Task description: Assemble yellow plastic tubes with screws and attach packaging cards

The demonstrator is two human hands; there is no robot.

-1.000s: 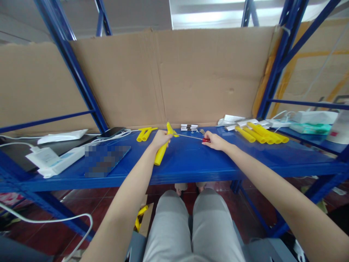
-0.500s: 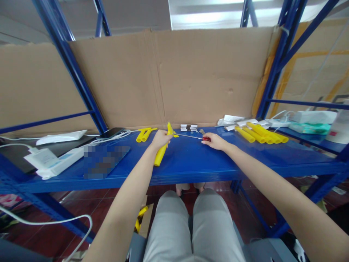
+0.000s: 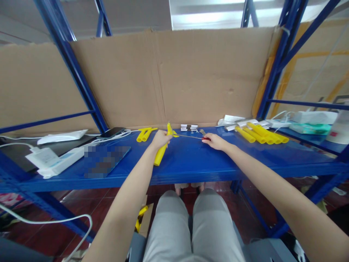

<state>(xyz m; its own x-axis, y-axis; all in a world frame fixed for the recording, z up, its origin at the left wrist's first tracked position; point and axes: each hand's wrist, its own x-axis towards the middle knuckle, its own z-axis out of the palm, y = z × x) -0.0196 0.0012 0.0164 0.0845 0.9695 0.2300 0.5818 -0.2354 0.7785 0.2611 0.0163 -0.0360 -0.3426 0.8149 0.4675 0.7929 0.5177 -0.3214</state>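
My left hand is closed around a yellow plastic tool body, whose tube end points toward me and whose head leans up past my fingers. Closed on the red handle of a screwdriver is my right hand. The thin metal shaft reaches left to the head of the yellow piece; its tip is too small to make out. A small yellow part sticks out on the right side of that head. Just behind the shaft lie several small silver and dark pieces and a small metal bit.
Two yellow T-shaped pieces lie left of my hands. At right are several yellow tubes and white packets. A power strip, cables and a pixelated dark panel occupy the left. Cardboard stands behind the blue shelf.
Both hands keep nearly the same places and grips. The view has shifted very slightly.
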